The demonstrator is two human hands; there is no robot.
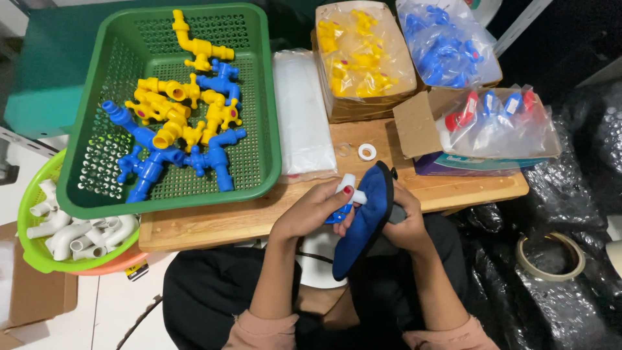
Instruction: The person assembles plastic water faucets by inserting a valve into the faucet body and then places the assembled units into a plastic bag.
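My left hand (pixel 311 210) grips a small plastic tap (pixel 345 198) with a white body and a blue part, just above the front edge of the wooden board (pixel 214 223). My right hand (pixel 407 227) holds a blue cloth pad (pixel 364 220) that wraps against the tap from the right. Both hands meet over my lap. A green perforated basket (pixel 262 97) at the left holds several yellow and blue plastic taps (pixel 178 123).
A lime basket of white pipe elbows (pixel 65 233) sits at the lower left. A flat white plastic bag (pixel 301 113), bagged yellow taps (pixel 359 48), bagged blue taps (pixel 444 42) and mixed bagged taps (pixel 495 120) lie behind. White rings (pixel 367 151) rest on the board. A tape roll (pixel 551 256) lies right.
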